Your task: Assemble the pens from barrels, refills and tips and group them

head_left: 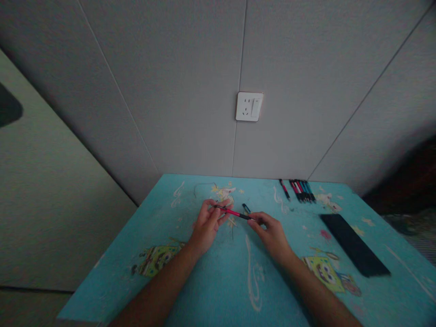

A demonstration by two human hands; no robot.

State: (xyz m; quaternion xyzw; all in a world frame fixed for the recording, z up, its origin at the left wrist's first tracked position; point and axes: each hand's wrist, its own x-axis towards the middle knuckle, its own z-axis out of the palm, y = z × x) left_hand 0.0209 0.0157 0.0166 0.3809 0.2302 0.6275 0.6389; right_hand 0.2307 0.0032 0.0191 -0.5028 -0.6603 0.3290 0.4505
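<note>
A red pen with black ends (234, 212) is held slantwise above the table between my two hands. My left hand (207, 223) has its thumb and fingers closed around the pen's left end. At the other end, the fingertips of my right hand (269, 230) pinch the black tip. Just behind the pen, a small dark case or tube (245, 208) lies on the tabletop; its exact kind is too small to make out.
The table has a blue cartoon-print cover (218, 290). Several pens (302, 190) lie in a row at the back right, with a single red-and-black pen (284, 190) left of them. A flat black pouch-like item (354, 245) lies to the right. Behind stands a wall with a socket (249, 106).
</note>
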